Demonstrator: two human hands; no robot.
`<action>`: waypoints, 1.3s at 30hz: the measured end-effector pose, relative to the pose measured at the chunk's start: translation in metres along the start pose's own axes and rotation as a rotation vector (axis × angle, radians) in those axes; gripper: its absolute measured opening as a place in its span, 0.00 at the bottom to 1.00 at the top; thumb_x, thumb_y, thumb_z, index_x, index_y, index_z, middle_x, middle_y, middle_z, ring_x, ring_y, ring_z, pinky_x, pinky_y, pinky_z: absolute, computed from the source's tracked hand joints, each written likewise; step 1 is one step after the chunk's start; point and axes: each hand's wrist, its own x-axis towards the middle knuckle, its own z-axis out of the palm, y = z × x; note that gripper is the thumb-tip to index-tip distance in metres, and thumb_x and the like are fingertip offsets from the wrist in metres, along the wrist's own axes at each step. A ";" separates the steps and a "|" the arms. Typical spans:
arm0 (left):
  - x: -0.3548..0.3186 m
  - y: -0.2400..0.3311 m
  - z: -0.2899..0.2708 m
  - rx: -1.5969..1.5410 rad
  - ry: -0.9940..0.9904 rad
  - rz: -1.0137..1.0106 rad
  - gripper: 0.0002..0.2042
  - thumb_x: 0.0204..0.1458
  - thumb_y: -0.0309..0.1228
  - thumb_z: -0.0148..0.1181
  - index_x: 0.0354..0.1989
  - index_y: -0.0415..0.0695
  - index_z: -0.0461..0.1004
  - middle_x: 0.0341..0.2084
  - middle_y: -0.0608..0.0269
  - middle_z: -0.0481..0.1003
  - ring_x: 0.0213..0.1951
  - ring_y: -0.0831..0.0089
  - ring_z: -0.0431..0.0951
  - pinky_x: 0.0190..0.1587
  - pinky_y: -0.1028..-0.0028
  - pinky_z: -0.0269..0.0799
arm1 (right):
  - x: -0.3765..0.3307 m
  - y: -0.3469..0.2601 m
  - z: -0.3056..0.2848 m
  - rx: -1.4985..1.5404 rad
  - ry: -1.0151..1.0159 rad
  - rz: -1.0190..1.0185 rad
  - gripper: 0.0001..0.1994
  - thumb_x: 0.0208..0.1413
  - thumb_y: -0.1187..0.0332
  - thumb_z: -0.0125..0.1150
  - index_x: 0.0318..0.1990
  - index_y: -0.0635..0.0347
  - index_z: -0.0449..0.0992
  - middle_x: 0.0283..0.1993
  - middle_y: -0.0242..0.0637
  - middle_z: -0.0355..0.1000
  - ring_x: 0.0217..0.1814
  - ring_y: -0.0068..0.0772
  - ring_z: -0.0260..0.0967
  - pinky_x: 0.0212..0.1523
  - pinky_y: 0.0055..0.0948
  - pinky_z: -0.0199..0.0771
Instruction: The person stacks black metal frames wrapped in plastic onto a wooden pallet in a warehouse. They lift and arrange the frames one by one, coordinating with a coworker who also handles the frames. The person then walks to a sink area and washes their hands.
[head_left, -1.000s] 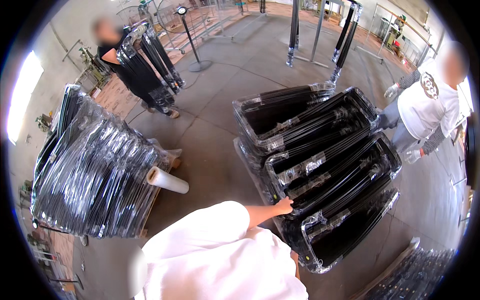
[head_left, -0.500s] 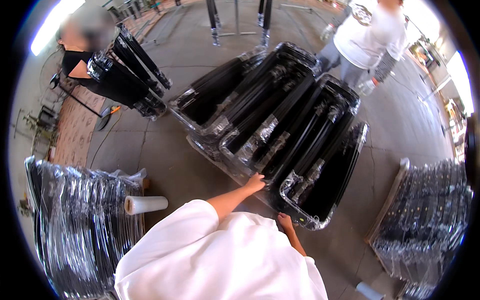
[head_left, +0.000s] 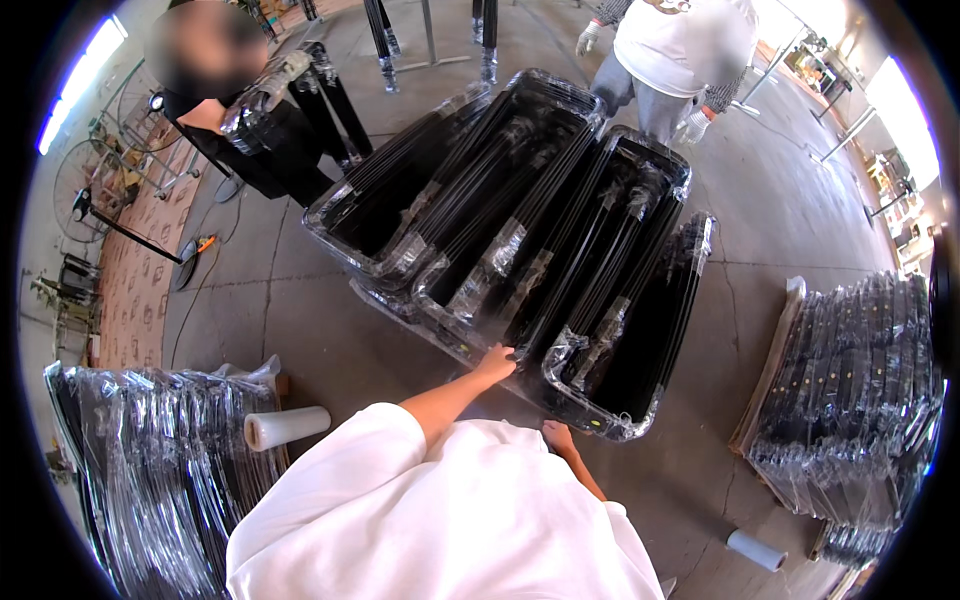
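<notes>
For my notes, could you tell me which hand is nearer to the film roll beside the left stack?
Left. The left hand rests on the wrapped frames, right of the film roll; the right hand is farther right.

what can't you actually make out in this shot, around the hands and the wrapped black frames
- Right hand, head view: only its back shows beside the white sleeve; what it touches is hidden.
- Left hand: fingertips lie on the near edge of the plastic-wrapped black metal frames; whether it grips is unclear.
- Frame undersides: covered by glossy wrap.
- Stacked wrapped parts at right: bent and cut by the fisheye rim.
</notes>
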 end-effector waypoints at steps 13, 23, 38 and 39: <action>-0.005 0.017 -0.006 -0.033 -0.020 -0.047 0.23 0.38 0.30 0.49 0.48 0.43 0.64 0.55 0.42 0.50 0.57 0.56 0.50 0.56 0.72 0.46 | 0.015 0.023 0.010 -0.004 -0.064 0.000 0.16 0.42 0.63 0.47 0.38 0.59 0.73 0.39 0.46 0.69 0.44 0.43 0.66 0.46 0.31 0.63; -0.011 0.031 -0.018 0.005 -0.056 -0.037 0.22 0.38 0.32 0.50 0.47 0.42 0.65 0.53 0.41 0.52 0.56 0.57 0.53 0.55 0.72 0.50 | 0.010 0.026 0.016 0.023 0.062 -0.145 0.11 0.45 0.64 0.44 0.28 0.63 0.69 0.27 0.50 0.66 0.32 0.47 0.66 0.34 0.34 0.64; -0.010 0.018 -0.012 -0.104 0.040 -0.031 0.23 0.36 0.30 0.48 0.46 0.37 0.65 0.51 0.35 0.52 0.57 0.55 0.49 0.56 0.72 0.47 | 0.006 0.025 0.016 0.049 0.002 -0.010 0.14 0.43 0.62 0.47 0.35 0.58 0.73 0.34 0.46 0.70 0.39 0.42 0.68 0.41 0.32 0.65; -0.013 0.020 -0.013 -0.108 0.036 -0.031 0.23 0.36 0.30 0.48 0.46 0.37 0.65 0.52 0.35 0.52 0.57 0.55 0.49 0.56 0.72 0.47 | 0.006 0.026 0.016 0.057 -0.009 0.018 0.15 0.42 0.62 0.48 0.35 0.58 0.74 0.35 0.46 0.70 0.41 0.42 0.67 0.43 0.32 0.65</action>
